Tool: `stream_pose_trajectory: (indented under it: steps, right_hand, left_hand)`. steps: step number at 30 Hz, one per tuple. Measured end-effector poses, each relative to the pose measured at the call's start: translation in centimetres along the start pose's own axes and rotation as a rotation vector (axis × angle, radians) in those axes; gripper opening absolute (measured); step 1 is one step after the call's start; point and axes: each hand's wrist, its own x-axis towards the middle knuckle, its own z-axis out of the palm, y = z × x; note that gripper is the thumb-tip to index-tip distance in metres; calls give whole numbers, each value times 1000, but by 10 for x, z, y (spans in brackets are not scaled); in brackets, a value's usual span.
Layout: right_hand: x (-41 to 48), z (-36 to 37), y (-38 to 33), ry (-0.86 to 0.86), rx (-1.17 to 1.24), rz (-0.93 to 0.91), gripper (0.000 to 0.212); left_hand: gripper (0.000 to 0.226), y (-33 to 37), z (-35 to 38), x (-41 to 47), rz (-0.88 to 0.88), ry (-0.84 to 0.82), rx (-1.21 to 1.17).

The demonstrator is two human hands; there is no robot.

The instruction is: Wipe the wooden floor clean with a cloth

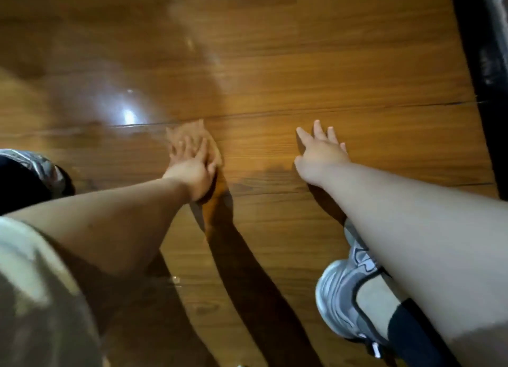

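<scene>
A brown wooden plank floor [275, 72] fills the view, shiny with light glare at the left. My left hand [192, 163] lies flat with straight fingers on an orange-brown cloth [192, 131], pressing it onto the floor; the cloth shows mostly beyond and to the right of my fingers. My right hand [320, 153] rests open on the bare floor to the right, fingers spread, holding nothing. Both hands are blurred.
A dark vertical edge of furniture or a door frame [478, 64] runs down the far right. My grey sneaker [343, 289] stands at the lower right, another shoe [35, 171] at the left edge. A gap between planks [275, 113] crosses just beyond the hands.
</scene>
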Motion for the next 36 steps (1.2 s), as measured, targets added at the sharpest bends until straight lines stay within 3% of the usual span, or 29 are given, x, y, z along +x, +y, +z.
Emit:
stream_pose_trajectory:
  steps: [4, 6, 8, 11, 12, 13, 16, 19, 21, 23, 25, 29, 30, 31, 33, 36]
  right_hand:
    - [14, 0, -22, -19, -20, -1, 76]
    - [28, -4, -39, -17, 11, 23, 71]
    - [40, -9, -54, -23, 53, 49, 65]
    - [53, -14, -68, -37, 47, 75, 67]
    - [58, -17, -71, -42, 43, 85, 67]
    - [59, -18, -71, -52, 44, 84, 66]
    - [65, -20, -74, 13, 42, 92, 62]
    - [66, -20, -76, 141, 42, 133, 62]
    - [70, -22, -79, 169, 54, 167, 63]
    - [76, -25, -83, 169, 74, 183, 62]
    - [84, -27, -89, 158, 105, 199, 60]
    - [98, -32, -98, 180, 144, 210, 60]
    - [101, -32, -99, 187, 151, 209, 60]
    - [104, -33, -99, 195, 155, 210, 60]
    - [107, -30, -98, 207, 140, 215, 60]
    - [109, -23, -97, 242, 115, 216, 59]
  left_hand:
    - [62, -53, -11, 5, -500, 5, -195]
    - [61, -43, -5, -3, -458, 55, -174]
    - [61, -15, 6, -9, -110, 100, -106]
    - [58, 14, 17, -20, 753, -36, 202]
    - [58, 11, 15, -12, 898, -83, 273]
    - [57, 2, 12, -3, 905, -61, 306]
    - [57, -53, -14, 46, 513, 166, 260]
    - [53, -112, -50, 87, -26, 218, -83]
    - [56, -115, -58, 105, -331, 250, -243]
    - [58, -86, -53, 107, -483, 295, -260]
    - [59, -50, -37, 98, -284, 293, -202]
    - [62, -15, -20, 75, 628, 208, 133]
    - [61, -21, -27, 82, 781, 172, 191]
    - [60, -31, -37, 94, 823, 158, 216]
    - [58, -58, -55, 120, 636, 194, 167]
    - [57, -94, -79, 143, 10, 299, -154]
